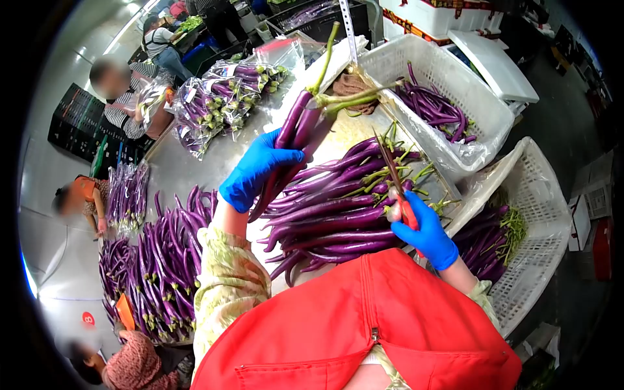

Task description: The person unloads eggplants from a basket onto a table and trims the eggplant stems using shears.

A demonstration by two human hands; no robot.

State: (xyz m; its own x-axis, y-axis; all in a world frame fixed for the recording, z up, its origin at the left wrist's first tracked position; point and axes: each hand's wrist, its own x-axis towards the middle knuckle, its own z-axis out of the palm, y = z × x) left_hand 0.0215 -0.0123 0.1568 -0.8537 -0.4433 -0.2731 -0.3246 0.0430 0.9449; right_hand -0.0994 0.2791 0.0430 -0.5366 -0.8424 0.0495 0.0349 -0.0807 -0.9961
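Observation:
My left hand (263, 166), in a blue glove, is wrapped round a few long purple eggplants (300, 127) with green stems pointing up and right. My right hand (426, 231), also gloved in blue, grips red-handled scissors (406, 209), whose dark blades point up and left. Beneath and between my hands lies a row of loose eggplants (338, 214) on the metal table (170, 170), their stems toward the right. The blades are over the stem ends of this row, apart from the held eggplants.
White baskets of eggplants, one at the upper right (484, 153) and one at the right (543, 260), flank the table. Bagged eggplants (214, 107) lie at the back, a large loose pile (166, 260) at the left. Several people stand beyond the left side.

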